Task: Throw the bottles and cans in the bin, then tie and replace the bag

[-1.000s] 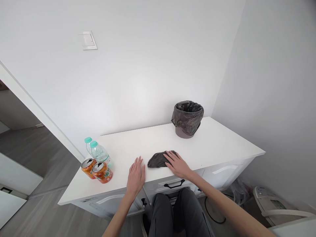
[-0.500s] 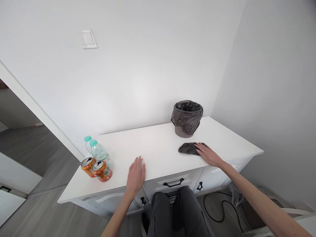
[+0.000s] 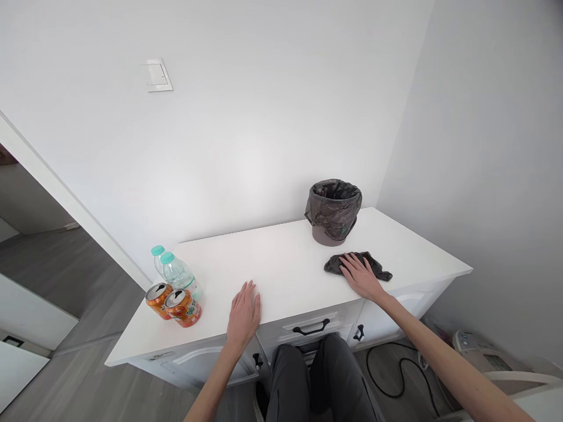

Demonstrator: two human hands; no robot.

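My left hand (image 3: 244,313) lies flat on the white cabinet top (image 3: 264,252) near its front edge, fingers stretched out and holding nothing. On the right, my right hand (image 3: 359,275) rests with spread fingers over a crumpled black plastic bag (image 3: 377,267), pressing it to the surface. Just behind that bag stands a small trash bin (image 3: 328,235) with a dark bag liner (image 3: 336,214) folded over its rim. To the left are two opened orange drink cans (image 3: 183,309) and two clear plastic bottles (image 3: 177,271) with teal caps.
Below the top are cabinet doors and a drawer with a black handle (image 3: 311,328). A black cable (image 3: 402,375) curls on the floor at right, near a pale appliance (image 3: 484,354). A light switch (image 3: 158,75) is on the back wall.
My right hand has shifted slightly left on the black plastic bag, which now spreads out further to the right of the hand. My left hand stays in place.
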